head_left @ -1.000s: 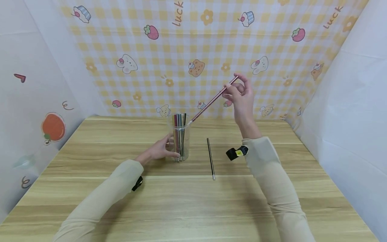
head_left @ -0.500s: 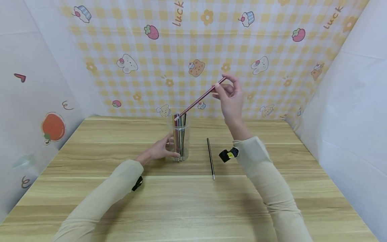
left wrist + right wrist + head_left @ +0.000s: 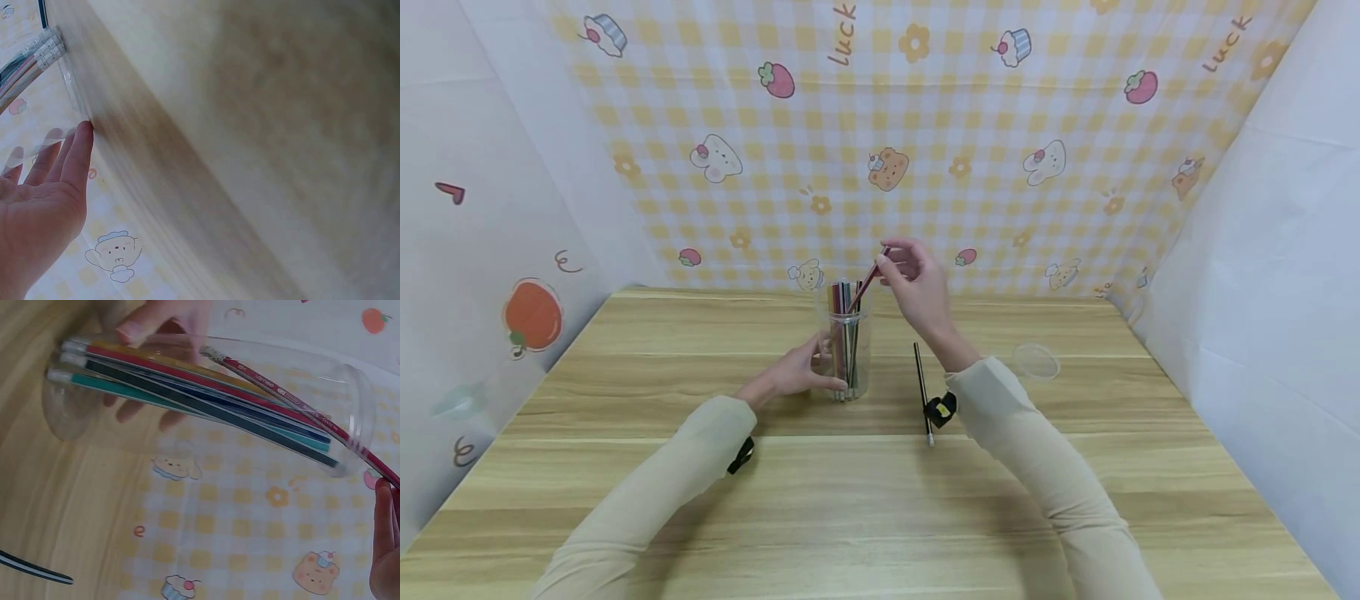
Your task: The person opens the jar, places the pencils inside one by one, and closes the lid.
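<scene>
A clear jar stands upright on the table with several pencils in it, their eraser ends down. My left hand holds the jar low on its left side, thumb in front and fingers behind. In the left wrist view the fingers reach along its wall. My right hand pinches the top of a red pencil above the jar mouth. In the right wrist view the red pencil slants through the rim, its eraser end inside the jar. A black pencil lies on the table to the jar's right.
A clear round lid lies on the wooden table, right of the right forearm. A yellow checked cloth hangs behind the table, with white sheets at both sides. The right wrist's black camera overlaps the black pencil in the head view.
My right hand has moved left and down, bringing the red pencil's lower end from outside the rim into the jar. The lid has come into view. My left hand has stayed put.
</scene>
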`<state>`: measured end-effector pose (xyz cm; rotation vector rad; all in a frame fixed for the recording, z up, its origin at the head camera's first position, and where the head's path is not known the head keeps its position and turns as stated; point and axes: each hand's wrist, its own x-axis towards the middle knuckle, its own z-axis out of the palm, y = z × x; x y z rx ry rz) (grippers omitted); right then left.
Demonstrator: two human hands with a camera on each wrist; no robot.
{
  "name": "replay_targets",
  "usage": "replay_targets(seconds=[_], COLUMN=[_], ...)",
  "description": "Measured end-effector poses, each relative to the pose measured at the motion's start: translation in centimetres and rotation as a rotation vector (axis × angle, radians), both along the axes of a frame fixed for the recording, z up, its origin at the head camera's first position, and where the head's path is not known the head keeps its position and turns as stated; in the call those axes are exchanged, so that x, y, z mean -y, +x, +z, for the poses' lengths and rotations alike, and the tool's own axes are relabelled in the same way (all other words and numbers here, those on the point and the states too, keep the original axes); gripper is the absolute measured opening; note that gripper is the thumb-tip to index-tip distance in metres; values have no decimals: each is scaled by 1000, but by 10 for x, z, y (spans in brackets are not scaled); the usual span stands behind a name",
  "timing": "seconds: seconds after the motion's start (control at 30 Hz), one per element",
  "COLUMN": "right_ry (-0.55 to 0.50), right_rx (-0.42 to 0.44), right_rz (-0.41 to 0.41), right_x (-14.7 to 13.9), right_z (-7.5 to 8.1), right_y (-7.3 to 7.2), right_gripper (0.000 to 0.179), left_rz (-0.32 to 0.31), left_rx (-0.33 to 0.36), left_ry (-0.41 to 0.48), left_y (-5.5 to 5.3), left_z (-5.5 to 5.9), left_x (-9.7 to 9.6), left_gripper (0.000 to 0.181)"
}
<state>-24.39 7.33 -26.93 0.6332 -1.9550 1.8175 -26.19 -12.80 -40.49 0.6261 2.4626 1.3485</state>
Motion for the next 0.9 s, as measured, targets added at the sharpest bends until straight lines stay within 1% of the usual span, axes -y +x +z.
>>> replay_targets(seconds=[0.07,0.27,0.37,0.43,0.53,0.63,0.77,0.9], right_ry=[24,58,65,68,82,131,200,222], right_rx=[14,61,84,92,83,54,39,44], right_rz=[-3,3,18,26,18,-28,-73,-55], right_x=[1,3,3,2,1,0,0,1], right_z=[-4,-9,-13,-17,-25,-32,-34,-35], right_y=[2,5,4,0,-9,-16,-18,-17], right_gripper=[18,18,18,17,18,18,14,13], left_rz=[3,-14,-22,-22,-25,-26,-23,-15], left_rx=[7,21,16,18,24,28,24,15], left_ry=[5,36,41,43,52,53,45,41], left_y=[-1,-2,-1,-1,-2,-2,-1,-2], left_z=[-1,-1,0,-1,-1,-1,-1,-1], left_x=[0,0,0,-1,0,0,0,0], left_gripper=[88,88,89,89,89,89,88,87])
